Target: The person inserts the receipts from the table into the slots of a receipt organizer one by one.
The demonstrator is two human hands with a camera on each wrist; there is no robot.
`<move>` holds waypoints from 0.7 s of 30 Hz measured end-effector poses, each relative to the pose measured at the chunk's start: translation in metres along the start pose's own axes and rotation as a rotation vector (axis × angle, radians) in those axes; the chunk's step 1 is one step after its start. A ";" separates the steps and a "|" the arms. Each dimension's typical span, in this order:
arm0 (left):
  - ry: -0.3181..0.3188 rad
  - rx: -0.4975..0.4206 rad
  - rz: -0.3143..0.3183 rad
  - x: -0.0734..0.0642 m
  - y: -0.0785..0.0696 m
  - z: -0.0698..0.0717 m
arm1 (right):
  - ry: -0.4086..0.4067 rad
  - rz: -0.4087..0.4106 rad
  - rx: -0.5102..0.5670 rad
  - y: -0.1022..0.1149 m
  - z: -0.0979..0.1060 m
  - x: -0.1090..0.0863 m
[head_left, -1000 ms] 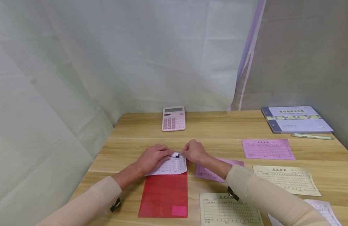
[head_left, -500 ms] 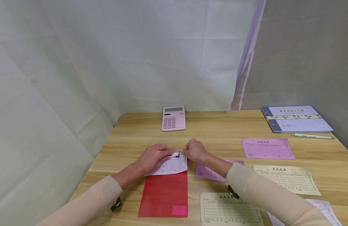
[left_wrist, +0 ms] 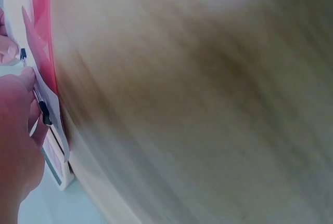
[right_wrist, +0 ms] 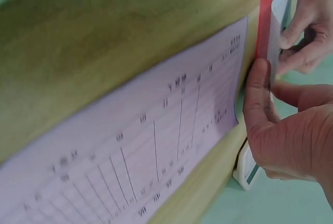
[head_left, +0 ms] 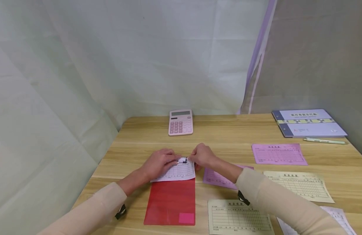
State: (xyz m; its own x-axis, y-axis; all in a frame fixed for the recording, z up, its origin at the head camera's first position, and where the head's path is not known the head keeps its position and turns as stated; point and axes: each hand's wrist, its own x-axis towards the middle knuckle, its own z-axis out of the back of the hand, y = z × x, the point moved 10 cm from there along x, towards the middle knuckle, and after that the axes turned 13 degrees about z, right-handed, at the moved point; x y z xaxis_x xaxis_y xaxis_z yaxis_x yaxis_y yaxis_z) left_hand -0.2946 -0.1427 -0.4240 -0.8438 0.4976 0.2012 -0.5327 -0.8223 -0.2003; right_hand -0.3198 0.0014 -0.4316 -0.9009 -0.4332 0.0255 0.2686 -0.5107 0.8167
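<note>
A red clip folder lies upright on the table, with a pink label at its lower right. On its upper part sits a white printed form, under a metal clip with black ends. My left hand holds the clip's left part between thumb and fingers, covering the form's left side. At the folder's upper right edge, my right hand pinches the folder and form, thumb on top and fingers behind, as the right wrist view shows. Both hands' fingertips are close together near the clip.
A pink calculator stands behind the hands. Purple forms and yellowish forms lie to the right, one purple sheet partly under my right forearm. Another white form, a blue binder and a pen are farther right.
</note>
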 end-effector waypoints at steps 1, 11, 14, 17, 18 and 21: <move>0.006 -0.012 0.006 0.000 0.001 0.000 | 0.006 0.002 -0.006 0.000 0.002 0.000; 0.044 -0.123 0.106 0.005 0.015 -0.003 | -0.003 0.078 -0.081 -0.001 0.053 -0.001; 0.049 -0.145 0.123 0.006 0.018 -0.003 | 0.007 0.066 -0.085 -0.007 0.073 -0.002; 0.051 -0.167 0.118 0.007 0.018 -0.002 | 0.028 0.086 -0.062 -0.013 0.091 -0.006; 0.051 -0.174 0.115 0.007 0.018 -0.002 | 0.035 0.104 -0.057 -0.014 0.096 -0.009; 0.058 -0.208 0.117 0.008 0.018 -0.002 | 0.058 0.166 -0.028 -0.018 0.110 -0.020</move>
State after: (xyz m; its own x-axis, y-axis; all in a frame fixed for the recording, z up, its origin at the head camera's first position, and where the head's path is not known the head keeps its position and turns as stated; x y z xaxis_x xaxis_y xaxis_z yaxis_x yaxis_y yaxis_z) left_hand -0.3115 -0.1533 -0.4278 -0.8995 0.4227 0.1105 -0.4284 -0.8037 -0.4130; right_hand -0.3444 0.1011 -0.3836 -0.8225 -0.5550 0.1248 0.4221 -0.4484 0.7879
